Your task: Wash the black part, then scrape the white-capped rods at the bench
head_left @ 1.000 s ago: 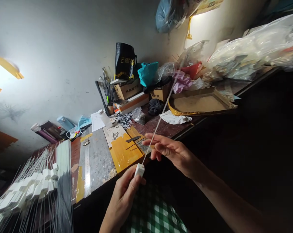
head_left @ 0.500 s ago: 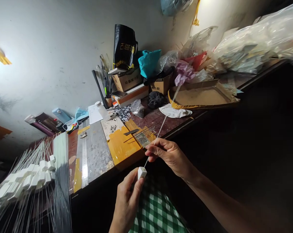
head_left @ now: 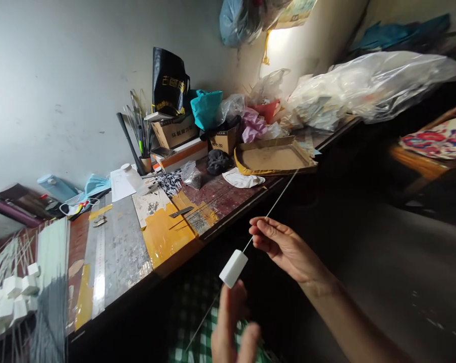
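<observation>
A thin pale rod [head_left: 278,200] slants across the space in front of the bench, pinched between the thumb and fingers of my right hand [head_left: 279,239]. Below that grip, a white foam-like block [head_left: 233,268] sits around the rod, whose thinner end comes out under it. My left hand [head_left: 233,320], somewhat blurred, is just beneath the block with its fingers apart. Whether its fingertip touches the block I cannot tell. Off to the left, several similar white blocks [head_left: 12,302] on thin rods lie bunched beside a bundle of bare pale rods [head_left: 53,252].
The cluttered bench [head_left: 228,217] runs from lower left to upper right. On it are a steel ruler [head_left: 100,267], a taped yellow board [head_left: 165,239], a white mask [head_left: 243,178], a cardboard tray [head_left: 269,154] and large plastic bags [head_left: 326,101]. A patterned cushion [head_left: 440,138] is at right.
My left hand has let go of the white block and dropped slightly, fingers spread. The block and rod have tilted further right, still held by my right hand. My view has turned right.
</observation>
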A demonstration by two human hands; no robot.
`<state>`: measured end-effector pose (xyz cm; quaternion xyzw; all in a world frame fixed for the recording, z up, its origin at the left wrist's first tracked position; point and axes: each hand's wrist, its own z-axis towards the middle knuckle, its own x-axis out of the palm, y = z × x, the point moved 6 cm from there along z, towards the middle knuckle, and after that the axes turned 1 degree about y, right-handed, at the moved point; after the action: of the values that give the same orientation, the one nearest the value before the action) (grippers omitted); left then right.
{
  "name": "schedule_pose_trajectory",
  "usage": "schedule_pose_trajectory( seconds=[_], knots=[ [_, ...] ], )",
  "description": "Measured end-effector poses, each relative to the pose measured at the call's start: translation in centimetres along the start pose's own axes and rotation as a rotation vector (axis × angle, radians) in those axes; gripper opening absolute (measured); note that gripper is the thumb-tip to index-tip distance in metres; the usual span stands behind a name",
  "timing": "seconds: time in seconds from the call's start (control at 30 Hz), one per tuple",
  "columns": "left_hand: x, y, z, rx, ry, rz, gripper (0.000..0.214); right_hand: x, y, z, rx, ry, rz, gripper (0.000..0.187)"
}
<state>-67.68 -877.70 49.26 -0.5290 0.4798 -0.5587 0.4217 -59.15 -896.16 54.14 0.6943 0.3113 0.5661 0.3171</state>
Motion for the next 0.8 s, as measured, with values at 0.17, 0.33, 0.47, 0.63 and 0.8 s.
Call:
schedule_pose_trajectory(
  seconds=[0.17,0.33,0.47,0.63,0.8],
  knots=[
    [0.3,0.6,3.7,-0.045,-0.182,-0.364,0.051,-1.0,-4.9,-2.3,0.123,0.019,0.05,0.023],
    [-1.2,0.8,5.9,-0.089,-0.184,-0.411,0.037,-0.7,-7.0,-5.9,0.443,0.47,-0.49,0.033],
    [-0.2,1.7,6.8,-0.115,-0.014,-0.37,0.033,1.2,-1.8,-3.9,0.149,0.467,-0.922,0.037],
    [2.6,2.9,6.6,-0.145,0.244,-0.395,0.032,7.3,0.6,2.4,0.032,0.64,-1.083,0.037],
    [1.0,3.0,6.7,-0.126,0.23,-0.296,0.03,11.0,-2.8,5.8,0.26,0.867,-1.018,0.025]
  ],
)
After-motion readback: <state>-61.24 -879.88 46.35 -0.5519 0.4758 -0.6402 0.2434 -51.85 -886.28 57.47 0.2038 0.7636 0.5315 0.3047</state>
